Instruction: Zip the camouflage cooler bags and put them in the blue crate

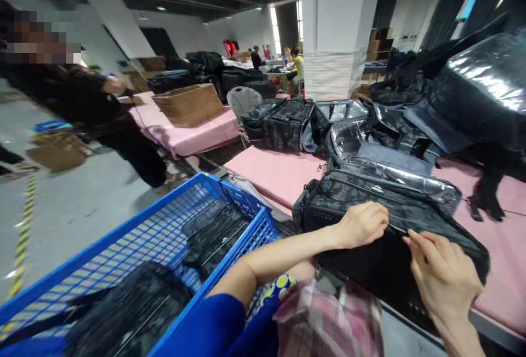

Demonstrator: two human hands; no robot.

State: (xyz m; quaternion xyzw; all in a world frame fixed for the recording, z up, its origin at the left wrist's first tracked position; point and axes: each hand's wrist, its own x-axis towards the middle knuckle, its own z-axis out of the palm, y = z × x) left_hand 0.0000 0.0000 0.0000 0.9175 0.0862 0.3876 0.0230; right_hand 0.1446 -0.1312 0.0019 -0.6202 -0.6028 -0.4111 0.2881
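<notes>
No text, label, brand or number can be read anywhere: the black bags, the blue cart and the cardboard boxes show no legible print or signs

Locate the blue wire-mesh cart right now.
In the head view the blue wire-mesh cart fills the lower left, beside the pink-topped table, left of the left hand on the black fabric bag.

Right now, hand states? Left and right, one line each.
Left hand: curled, fingers pressing on the top edge of the black bag; grip cannot be told.
Right hand: fingertips pinching the same bag's edge.
</notes>
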